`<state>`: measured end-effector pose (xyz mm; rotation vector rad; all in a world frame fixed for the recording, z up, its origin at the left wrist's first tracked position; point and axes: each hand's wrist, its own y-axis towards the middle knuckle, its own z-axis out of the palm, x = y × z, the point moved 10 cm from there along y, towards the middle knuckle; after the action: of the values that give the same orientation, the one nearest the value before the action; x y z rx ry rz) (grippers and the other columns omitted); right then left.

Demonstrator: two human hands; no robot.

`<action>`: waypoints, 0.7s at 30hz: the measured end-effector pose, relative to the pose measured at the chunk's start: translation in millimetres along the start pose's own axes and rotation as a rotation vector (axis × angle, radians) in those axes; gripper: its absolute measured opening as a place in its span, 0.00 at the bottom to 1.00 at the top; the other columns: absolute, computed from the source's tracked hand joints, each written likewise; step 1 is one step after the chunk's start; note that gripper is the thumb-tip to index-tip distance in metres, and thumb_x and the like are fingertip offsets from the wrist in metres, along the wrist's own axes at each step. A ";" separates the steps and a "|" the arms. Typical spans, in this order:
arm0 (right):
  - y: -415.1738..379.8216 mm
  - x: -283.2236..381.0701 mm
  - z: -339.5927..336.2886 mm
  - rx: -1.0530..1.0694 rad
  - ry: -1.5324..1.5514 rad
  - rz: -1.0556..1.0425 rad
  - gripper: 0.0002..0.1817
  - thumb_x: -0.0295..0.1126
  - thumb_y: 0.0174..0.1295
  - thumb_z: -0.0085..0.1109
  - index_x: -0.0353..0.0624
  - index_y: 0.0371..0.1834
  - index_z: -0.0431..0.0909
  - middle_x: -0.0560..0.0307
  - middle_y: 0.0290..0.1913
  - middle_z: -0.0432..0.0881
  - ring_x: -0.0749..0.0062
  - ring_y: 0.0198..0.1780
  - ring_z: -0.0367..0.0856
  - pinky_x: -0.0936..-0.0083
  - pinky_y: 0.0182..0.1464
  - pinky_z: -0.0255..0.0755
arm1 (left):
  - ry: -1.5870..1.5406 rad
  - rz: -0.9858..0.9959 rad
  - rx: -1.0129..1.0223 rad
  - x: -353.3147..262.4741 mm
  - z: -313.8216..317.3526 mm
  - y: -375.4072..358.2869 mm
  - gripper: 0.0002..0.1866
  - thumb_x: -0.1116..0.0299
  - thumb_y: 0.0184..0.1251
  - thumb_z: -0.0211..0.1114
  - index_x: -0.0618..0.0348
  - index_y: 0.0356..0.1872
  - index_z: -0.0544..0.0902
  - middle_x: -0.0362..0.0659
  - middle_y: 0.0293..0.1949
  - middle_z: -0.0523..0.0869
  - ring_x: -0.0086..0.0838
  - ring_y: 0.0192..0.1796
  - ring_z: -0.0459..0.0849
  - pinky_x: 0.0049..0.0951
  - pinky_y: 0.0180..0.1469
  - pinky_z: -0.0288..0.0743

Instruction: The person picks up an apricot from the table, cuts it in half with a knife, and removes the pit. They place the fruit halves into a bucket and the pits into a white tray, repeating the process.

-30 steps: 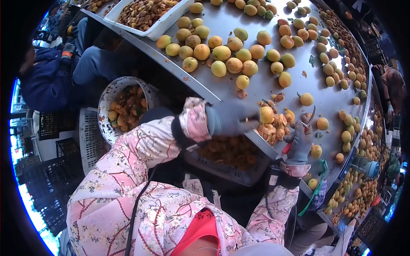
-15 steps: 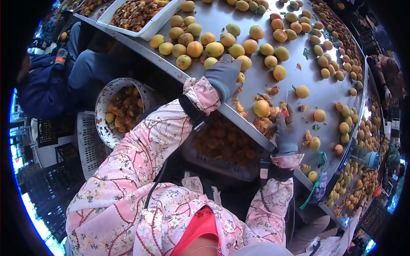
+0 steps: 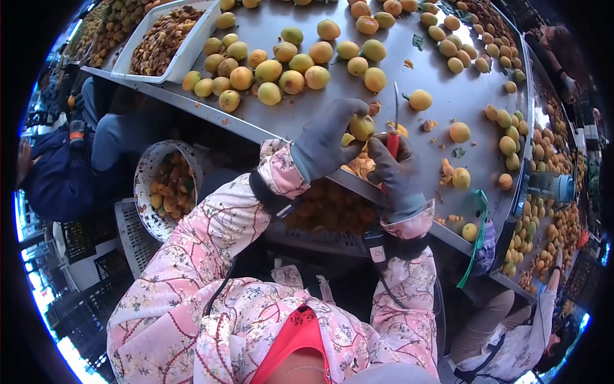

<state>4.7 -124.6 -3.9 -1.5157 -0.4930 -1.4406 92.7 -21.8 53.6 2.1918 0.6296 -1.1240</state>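
Observation:
My left hand (image 3: 327, 139), in a grey glove, grips a yellow-green apricot (image 3: 362, 127) between thumb and fingers, over the near edge of the metal table (image 3: 246, 127). Just to its right, my gloved right hand (image 3: 400, 171) is closed on the red handle of a knife (image 3: 393, 146). The knife's thin, curved blade points up and away from me, beside the apricot and apart from it. Beneath the hands, partly covered by them, lie opened apricot pieces (image 3: 361, 165). A whole apricot (image 3: 420, 100) rests beyond the blade.
A white tray of pits (image 3: 211, 29) stands at the far left. Whole apricots (image 3: 292, 82) spread over the table. Below the edge are a white bucket (image 3: 144, 192) of apricot pieces and a dark crate (image 3: 320, 240). A bottle (image 3: 556, 187) stands right; other people sit on both sides.
My left hand has come back from the apricot cluster with an apricot in it, toward my right hand. The knife is now raised and turned up. The whole view has shifted.

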 end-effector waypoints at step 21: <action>-7.5 5.4 -37.0 -0.160 0.229 -0.027 0.13 0.34 0.64 0.55 0.38 0.48 0.73 0.57 0.32 0.80 0.86 0.16 0.68 0.87 0.20 0.70 | -1.792 -0.622 0.268 15.0 50.3 -12.1 0.31 0.70 0.61 0.58 0.59 0.66 0.60 0.49 0.54 0.76 0.36 0.52 0.80 0.37 0.58 0.73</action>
<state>-20.2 -153.4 -1.8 -1.4481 -0.2650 -1.6836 64.9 -45.6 14.0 0.3511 0.2327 -2.8206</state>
